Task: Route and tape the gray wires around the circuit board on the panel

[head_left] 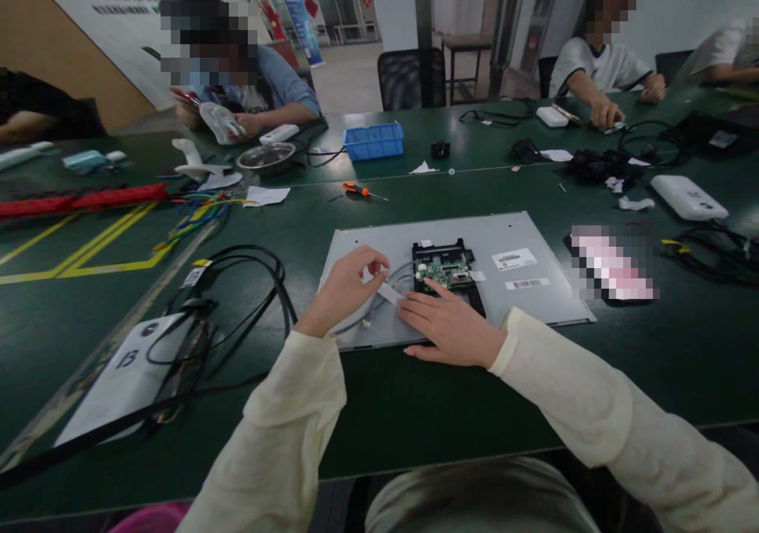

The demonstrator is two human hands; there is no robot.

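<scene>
A flat grey metal panel lies on the green table, with a black frame and a green circuit board near its middle. Grey cables run from the board toward the panel's left side. My left hand is over the panel's left part, thumb and fingertips pinched at the upper end of a white strip. Fingers spread, my right hand rests over the panel's lower middle, its fingertips by the strip's lower end and the board's lower edge.
An orange screwdriver and a blue basket are beyond the panel. To the right lies a phone; to the left, a white device with black cables. Several people sit across the table.
</scene>
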